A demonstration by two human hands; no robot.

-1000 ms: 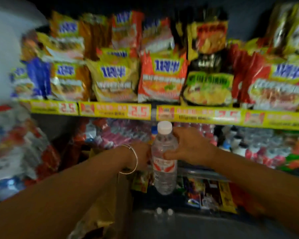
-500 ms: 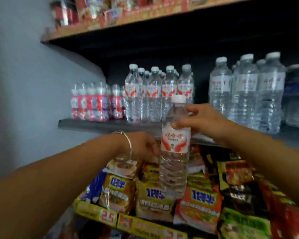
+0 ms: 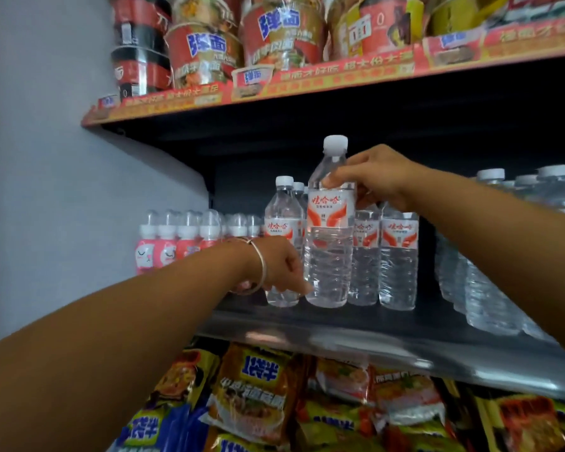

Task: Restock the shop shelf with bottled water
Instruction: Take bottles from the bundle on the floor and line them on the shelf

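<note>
Since the earlier frame the bottle (image 3: 330,243) has gone from mid-air in front of the shelf (image 3: 356,334) to the shelf's front row, and the view has tilted upward.

The bottle stands upright among the water row (image 3: 382,256), taller in view than its neighbours. Its base is at or just above the shelf surface; contact cannot be confirmed. It has a white cap and a white label with red markings.

Right hand (image 3: 375,177): fingers curled round the bottle's shoulder just above the label, gripping it from the right.

Left hand (image 3: 281,265): reaches in low at the bottle's left side, with a bangle (image 3: 258,265) on the wrist. Fingertips lie against the lower body of the bottle, but the fingers are mostly hidden behind the wrist, so whether it grips cannot be told.

Left of the water row stand small pink bottles (image 3: 177,243) with clear domed caps. Right of the right forearm is a group of larger clear bottles (image 3: 490,256).

The shelf above carries red noodle cups (image 3: 206,50) behind a red printed edge strip. Below the shelf lie noodle packets (image 3: 258,399) in yellow, blue and red wrappers. A grey wall (image 3: 46,158) closes the left side.
</note>
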